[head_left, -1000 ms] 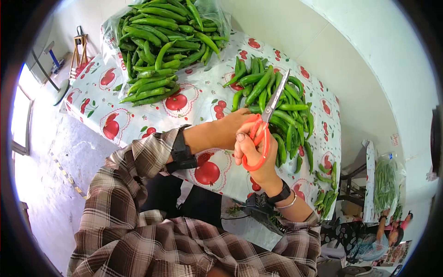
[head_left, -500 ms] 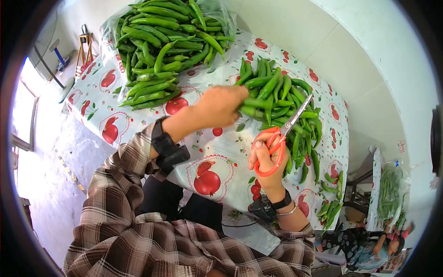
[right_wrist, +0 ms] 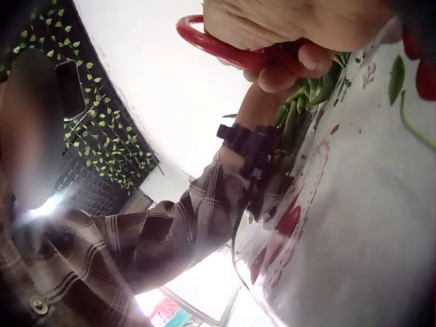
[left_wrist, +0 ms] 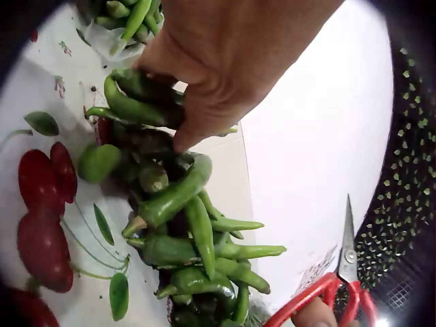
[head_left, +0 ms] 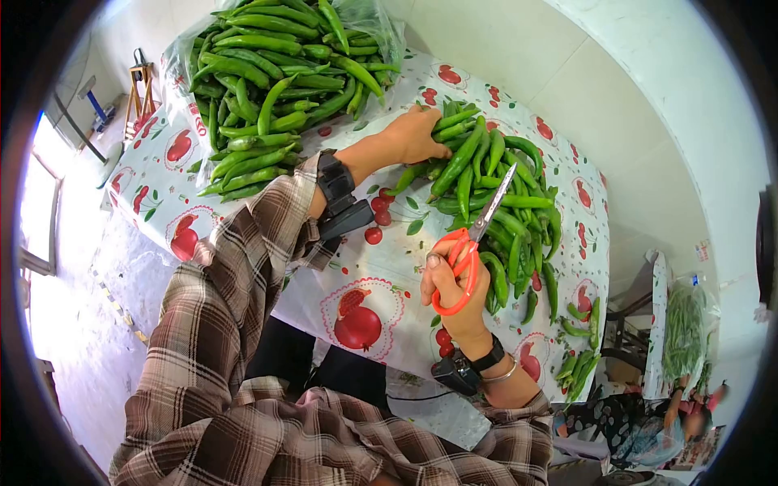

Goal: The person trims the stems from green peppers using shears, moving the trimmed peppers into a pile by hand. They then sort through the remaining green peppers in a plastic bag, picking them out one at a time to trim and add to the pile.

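My right hand (head_left: 463, 301) grips orange-red-handled scissors (head_left: 463, 257), fingers through the loops. Their blades point up and away over the pile of green chili peppers (head_left: 519, 201). At the far left end of that pile, my left hand (head_left: 412, 136) reaches down with bent fingers. In the left wrist view, the thumb and fingers of the left hand (left_wrist: 218, 75) close around a curved green pepper (left_wrist: 139, 109), whose far side the hand hides. More peppers (left_wrist: 174, 197) lie below the thumb. The right wrist view shows one scissor loop (right_wrist: 211, 51) under the right hand.
A clear plastic bag (head_left: 387, 36) heaped with green peppers (head_left: 275, 69) stands at the back left of the fruit-patterned tablecloth (head_left: 292, 300). A few small peppers (head_left: 577, 368) lie near the right edge. Beyond it are a bag of thin green vegetables (head_left: 685, 332) and another person (head_left: 640, 429).
My left hand moved back from the pile's near-left side, then away to its far left end, onto peppers there. The right hand shifted slightly, still holding the scissors.
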Action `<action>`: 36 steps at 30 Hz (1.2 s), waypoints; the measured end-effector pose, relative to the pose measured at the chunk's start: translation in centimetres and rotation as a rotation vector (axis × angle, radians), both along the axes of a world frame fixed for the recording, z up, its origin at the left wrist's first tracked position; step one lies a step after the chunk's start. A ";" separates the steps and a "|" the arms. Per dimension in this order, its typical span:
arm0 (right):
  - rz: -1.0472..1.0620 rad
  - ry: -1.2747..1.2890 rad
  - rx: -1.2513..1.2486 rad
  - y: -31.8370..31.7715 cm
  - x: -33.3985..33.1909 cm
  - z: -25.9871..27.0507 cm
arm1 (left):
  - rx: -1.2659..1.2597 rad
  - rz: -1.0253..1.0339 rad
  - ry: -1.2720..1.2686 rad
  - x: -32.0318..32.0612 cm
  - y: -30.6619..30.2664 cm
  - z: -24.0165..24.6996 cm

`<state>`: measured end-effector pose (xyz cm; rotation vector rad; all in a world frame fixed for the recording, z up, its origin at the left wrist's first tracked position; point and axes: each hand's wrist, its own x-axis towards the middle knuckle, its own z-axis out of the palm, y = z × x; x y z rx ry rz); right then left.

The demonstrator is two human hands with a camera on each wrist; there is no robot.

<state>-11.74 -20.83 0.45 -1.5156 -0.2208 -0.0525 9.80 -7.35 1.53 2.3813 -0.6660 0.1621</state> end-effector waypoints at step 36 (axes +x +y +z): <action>0.007 0.072 -0.079 0.2 0.0 0.0 | -0.940 0.086 0.864 -11.2 11.5 2.2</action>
